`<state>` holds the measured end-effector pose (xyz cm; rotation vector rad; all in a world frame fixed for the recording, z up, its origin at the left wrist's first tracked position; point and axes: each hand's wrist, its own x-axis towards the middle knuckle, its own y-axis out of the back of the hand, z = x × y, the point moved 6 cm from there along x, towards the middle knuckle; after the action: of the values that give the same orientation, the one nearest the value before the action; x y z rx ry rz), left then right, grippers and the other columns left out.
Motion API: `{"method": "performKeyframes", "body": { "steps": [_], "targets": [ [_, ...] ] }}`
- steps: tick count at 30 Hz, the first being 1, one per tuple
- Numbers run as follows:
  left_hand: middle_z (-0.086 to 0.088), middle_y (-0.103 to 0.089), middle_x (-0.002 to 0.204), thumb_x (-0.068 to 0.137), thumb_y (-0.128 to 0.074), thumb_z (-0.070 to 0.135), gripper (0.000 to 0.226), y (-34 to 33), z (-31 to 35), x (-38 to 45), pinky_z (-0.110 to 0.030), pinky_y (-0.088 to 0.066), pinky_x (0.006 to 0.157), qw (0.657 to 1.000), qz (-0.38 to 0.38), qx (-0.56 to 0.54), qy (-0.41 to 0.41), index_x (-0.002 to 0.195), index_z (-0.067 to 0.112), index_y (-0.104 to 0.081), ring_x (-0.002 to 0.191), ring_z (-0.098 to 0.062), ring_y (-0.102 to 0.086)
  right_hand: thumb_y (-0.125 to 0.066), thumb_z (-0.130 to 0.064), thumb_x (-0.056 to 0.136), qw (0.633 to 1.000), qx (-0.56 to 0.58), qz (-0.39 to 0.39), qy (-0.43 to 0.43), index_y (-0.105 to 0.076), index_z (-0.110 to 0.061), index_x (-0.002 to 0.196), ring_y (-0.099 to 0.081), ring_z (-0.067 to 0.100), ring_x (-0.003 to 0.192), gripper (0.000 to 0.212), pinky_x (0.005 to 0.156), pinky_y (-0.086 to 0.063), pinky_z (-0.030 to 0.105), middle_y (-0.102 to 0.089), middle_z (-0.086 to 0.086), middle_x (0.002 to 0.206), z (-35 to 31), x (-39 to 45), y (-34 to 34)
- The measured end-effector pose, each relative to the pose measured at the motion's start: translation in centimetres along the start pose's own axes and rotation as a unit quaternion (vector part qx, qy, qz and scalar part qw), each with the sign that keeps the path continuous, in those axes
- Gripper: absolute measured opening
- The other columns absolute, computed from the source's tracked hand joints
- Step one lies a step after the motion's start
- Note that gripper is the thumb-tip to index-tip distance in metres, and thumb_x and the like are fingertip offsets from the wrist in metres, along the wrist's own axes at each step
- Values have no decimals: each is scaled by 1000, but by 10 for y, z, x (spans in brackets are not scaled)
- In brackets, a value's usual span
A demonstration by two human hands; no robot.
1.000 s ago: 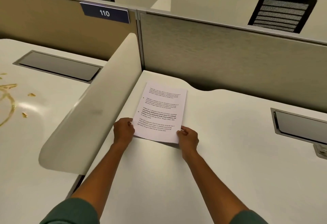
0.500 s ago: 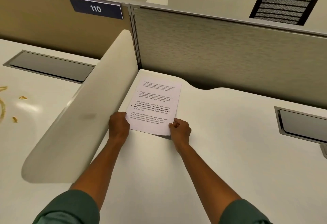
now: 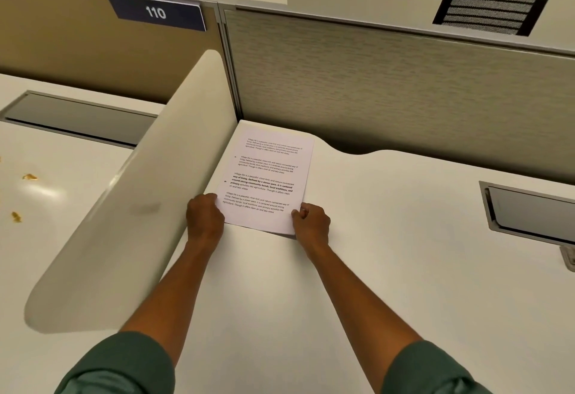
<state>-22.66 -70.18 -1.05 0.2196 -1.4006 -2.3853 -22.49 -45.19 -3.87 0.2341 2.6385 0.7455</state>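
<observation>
White desktop (image 3: 389, 253) fills this cubicle, closed by a grey fabric partition (image 3: 389, 82) behind and a curved cream divider (image 3: 140, 207) at one side. On it, printed paper (image 3: 267, 176) lies flat just beside that divider, its far end near the corner where divider meets partition, its long axis running away from the person, alongside the divider. Both hands grip its near short edge: the left hand (image 3: 203, 218), against the divider, curls round the corner there; the right hand (image 3: 312, 222) pinches the corner farther from the divider. Neither is nearer; the page stretches straight ahead of both. It is white, with four blocks of small black text, one partly bold.
</observation>
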Motion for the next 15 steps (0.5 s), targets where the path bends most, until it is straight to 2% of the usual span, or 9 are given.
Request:
{"method": "performKeyframes", "body": {
  "steps": [2,4,5,6,7,8,10,15],
  "targets": [
    [-26,-58,75,78,-43,-14,20,-1,0,0,-41,-40,62,1000,-8,-4,11,64,-2,-51,74,-42,-55,-56,-17,88,1000,-17,-6,-1,-35,-15,59,-41,25,63,36,59,-33,29,-40,0,57,1,-1,1],
    [-31,-65,98,85,-46,-10,22,1,0,-2,-46,-48,81,1000,-4,-16,12,94,-9,-67,96,-46,-59,-56,-21,90,999,-43,-17,-2,-46,-14,66,-47,26,72,27,67,-39,27,-50,1,66,2,-2,3],
    [-32,-64,107,87,-47,-9,27,2,2,-4,-48,-47,88,1000,0,-16,4,106,-11,-65,103,-47,-58,-56,-24,91,998,-53,-23,-2,-58,-13,77,-53,27,83,17,75,-43,28,-59,2,78,4,-3,4],
    [-33,-62,111,87,-48,-9,29,4,4,-7,-48,-45,91,1000,3,-15,-8,111,-12,-63,107,-47,-56,-55,-26,92,998,-60,-25,-5,-66,-12,96,-57,27,97,18,86,-47,31,-65,3,94,5,-4,8],
    [-32,-62,113,88,-48,-8,29,5,6,-11,-48,-43,92,1000,5,-14,-19,114,-12,-62,108,-47,-54,-55,-27,92,998,-67,-22,-2,-66,-11,111,-57,26,110,27,94,-46,34,-66,2,104,7,-6,12],
    [-31,-61,115,88,-50,-7,30,8,10,-16,-48,-42,93,999,6,-17,-27,116,-11,-61,110,-46,-52,-54,-28,93,997,-72,-17,3,-64,-11,119,-55,25,117,32,98,-45,35,-66,0,109,8,-9,19],
    [-29,-61,118,88,-53,-5,30,9,15,-24,-48,-41,95,999,11,-32,-41,117,-10,-60,113,-45,-50,-55,-29,94,996,-81,-9,19,-61,-13,124,-55,23,119,34,99,-45,36,-66,2,117,11,-13,28],
    [-23,-60,124,89,-63,8,38,15,44,-58,-49,-42,102,992,7,-63,-105,124,-6,-58,120,-41,-49,-57,-38,93,992,-94,41,74,-55,-16,132,-59,21,110,45,91,-49,35,-60,3,122,17,-37,64]
  ]
}}
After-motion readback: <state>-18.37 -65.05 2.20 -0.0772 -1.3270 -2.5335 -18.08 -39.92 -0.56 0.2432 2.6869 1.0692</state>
